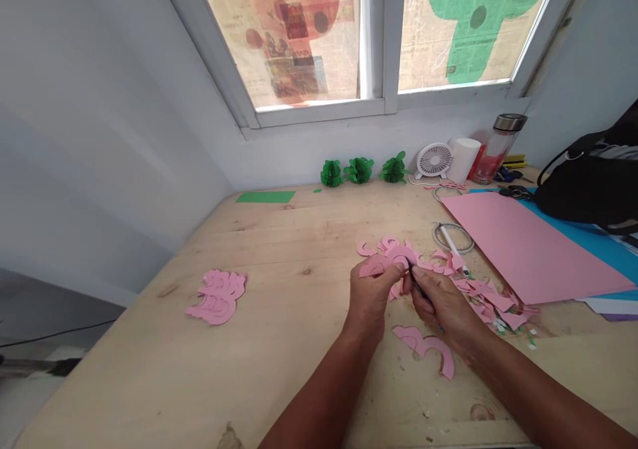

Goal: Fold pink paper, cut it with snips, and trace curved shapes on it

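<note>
My left hand [371,296] pinches a pink paper cutout [376,265] with scalloped, curved edges between thumb and fingers, above the table. My right hand [441,303] is closed around a slim dark tool [423,291], whose tip touches the cutout at its right end. The grip hides most of this tool, so I cannot tell its exact kind. Below the hands lies another curved pink paper piece [423,346]. Pink paper scraps [493,299] are heaped right of my right hand. At the left lies a stack of wavy pink paper cutouts [218,296].
Pink paper sheets [528,243] lie at the right over blue ones, beside a black bag [588,183]. A wire coil [463,246] is near the scraps. Along the wall stand green paper ornaments [359,170], a small fan [433,161] and a bottle [498,150]. A green strip [266,197] lies back left.
</note>
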Demonstrator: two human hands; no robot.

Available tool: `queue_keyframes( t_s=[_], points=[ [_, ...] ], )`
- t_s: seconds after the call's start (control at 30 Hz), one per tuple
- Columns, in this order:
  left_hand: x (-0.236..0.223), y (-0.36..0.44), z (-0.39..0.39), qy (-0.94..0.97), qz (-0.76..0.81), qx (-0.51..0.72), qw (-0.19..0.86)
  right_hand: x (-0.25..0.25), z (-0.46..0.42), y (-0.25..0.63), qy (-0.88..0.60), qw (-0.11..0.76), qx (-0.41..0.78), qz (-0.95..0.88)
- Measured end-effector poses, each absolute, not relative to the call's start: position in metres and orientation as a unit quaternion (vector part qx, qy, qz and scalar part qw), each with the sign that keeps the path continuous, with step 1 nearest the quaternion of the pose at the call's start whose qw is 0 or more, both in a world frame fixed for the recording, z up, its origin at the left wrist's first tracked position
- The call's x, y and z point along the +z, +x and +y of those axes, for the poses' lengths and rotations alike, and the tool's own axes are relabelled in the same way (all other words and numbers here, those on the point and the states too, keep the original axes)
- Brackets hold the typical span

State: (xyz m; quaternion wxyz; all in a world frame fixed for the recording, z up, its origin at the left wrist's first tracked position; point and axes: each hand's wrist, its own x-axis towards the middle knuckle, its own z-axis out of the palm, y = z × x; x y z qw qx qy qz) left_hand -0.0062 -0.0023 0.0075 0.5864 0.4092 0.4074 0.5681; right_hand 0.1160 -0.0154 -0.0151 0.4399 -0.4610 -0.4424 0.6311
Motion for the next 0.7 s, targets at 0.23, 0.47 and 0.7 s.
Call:
queue_keyframes(
  t_s=[0.23,0.47,0.7],
  points=[
    [0.0054,-0.0045,-0.0029,0.396,0.420,0.573,0.582,-0.0142,-0.0165,0.1149,-0.456,0.441,0.645,-0.427],
    [0.0075,-0.0013,-0.0042,0.358,0.433,0.584,0.586,-0.0146,-0.0160,0.1138,-0.454,0.445,0.652,-0.414],
    [0.0062,-0.0006,-0.0048,0.399,0.415,0.580,0.577,-0.0174,-0.0158,0.1136,-0.444,0.443,0.656,-0.420]
  ],
)
